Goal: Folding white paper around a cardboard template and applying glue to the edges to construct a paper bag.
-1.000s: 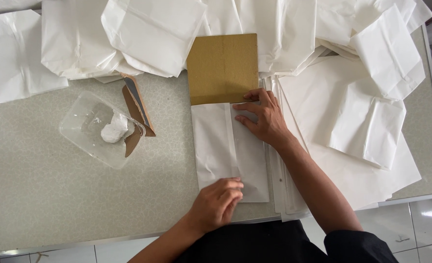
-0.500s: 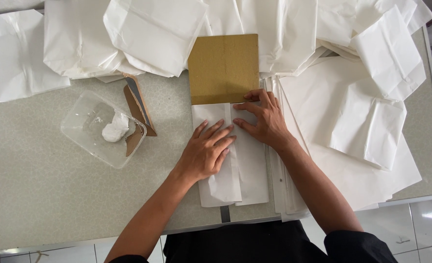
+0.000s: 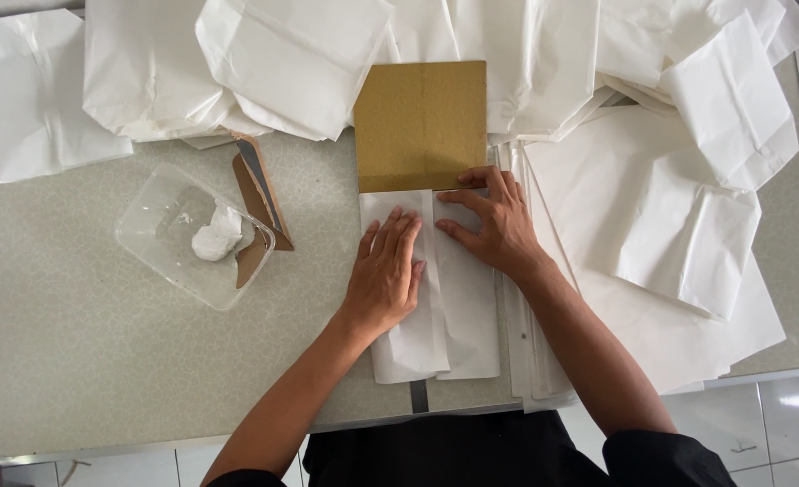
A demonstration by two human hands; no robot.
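The left hand (image 3: 384,275) lies spread flat on the folded white paper (image 3: 458,316), whose long axis runs away from the person. The right hand (image 3: 497,221), fingers spread, presses its far end just below the brown cardboard (image 3: 422,122).

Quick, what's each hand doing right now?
Left hand: open, flat, pressing the folded white paper.
Right hand: open, fingers spread on the same paper, beside the brown cardboard.

We see a speckled grey table (image 3: 84,361). On it lie white paper sheets (image 3: 679,225), a clear plastic tub (image 3: 192,236) and brown cardboard (image 3: 420,124).
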